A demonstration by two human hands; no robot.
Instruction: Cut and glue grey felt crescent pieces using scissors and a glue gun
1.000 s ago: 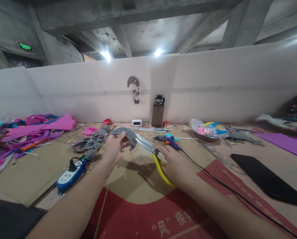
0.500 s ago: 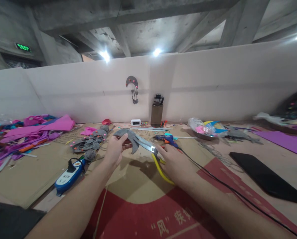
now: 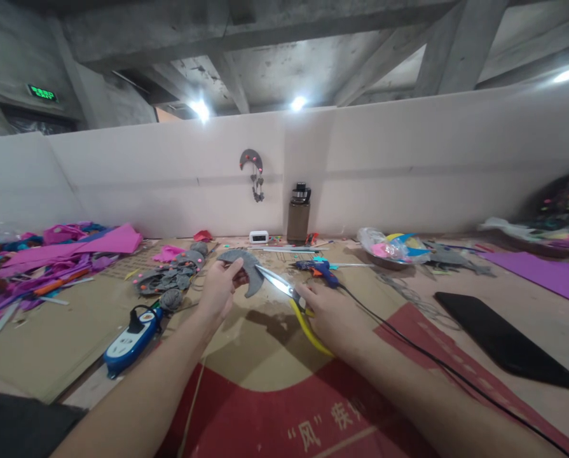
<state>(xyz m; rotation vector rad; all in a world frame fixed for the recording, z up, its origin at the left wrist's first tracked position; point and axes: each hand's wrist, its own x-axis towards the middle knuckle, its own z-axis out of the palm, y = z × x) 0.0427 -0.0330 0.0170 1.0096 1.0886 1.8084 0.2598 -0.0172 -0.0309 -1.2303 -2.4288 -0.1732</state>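
Observation:
My left hand (image 3: 221,284) pinches a grey felt crescent (image 3: 252,272) by its left part, holding it above the cardboard. Yellow-handled scissors (image 3: 277,282) are gripped in my right hand (image 3: 329,312), their blades pointing up and left. The blade tips meet the crescent's right edge; whether they touch the felt I cannot tell. Just behind my right hand lies a blue glue gun (image 3: 323,270). Left of my left hand are grey felt pieces with pink dots (image 3: 174,277) and a ball of grey yarn (image 3: 171,299).
A blue and white power strip (image 3: 132,340) lies at left, near a pile of pink and purple felt (image 3: 74,248). At right are a black phone (image 3: 506,337), the gun's black cable (image 3: 408,343) and a bowl of scraps (image 3: 389,259). A crescent ornament (image 3: 251,160) hangs on the partition.
The scissor blades have drawn closer together and back slightly from over the crescent toward its edge. The crescent is turned a little, and the whole view has shifted slightly.

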